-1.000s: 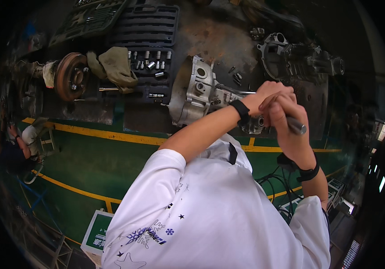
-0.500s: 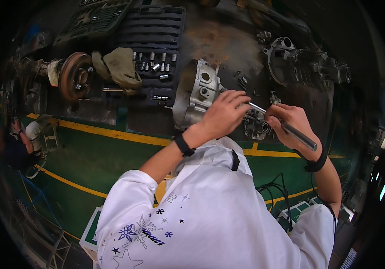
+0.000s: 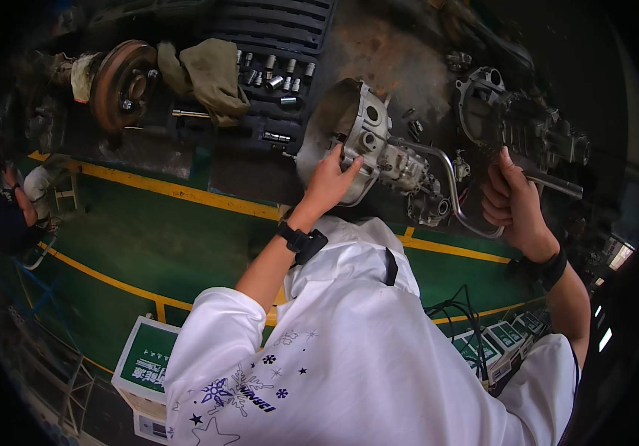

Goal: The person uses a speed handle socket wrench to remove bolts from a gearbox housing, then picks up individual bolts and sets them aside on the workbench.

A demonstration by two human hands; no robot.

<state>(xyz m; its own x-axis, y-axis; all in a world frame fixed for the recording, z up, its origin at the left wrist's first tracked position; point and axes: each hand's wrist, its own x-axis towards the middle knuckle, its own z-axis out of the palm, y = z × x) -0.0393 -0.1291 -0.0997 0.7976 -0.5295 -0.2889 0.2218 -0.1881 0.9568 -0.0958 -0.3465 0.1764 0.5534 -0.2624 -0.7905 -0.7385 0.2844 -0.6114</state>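
head view: cloth (image 3: 212, 78) between drum (image 3: 120, 88) and sockets (image 3: 275, 82), left of housing (image 3: 359, 125)

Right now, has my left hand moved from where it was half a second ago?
Yes. Judged against the housing, your left hand has shifted leftward and now grips its edge.

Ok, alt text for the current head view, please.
A person's left hand touches a grey metal casing; the right hand holds a bent bar. Sockets, an olive cloth and a rusty wheel hub sit farther left on the bench.
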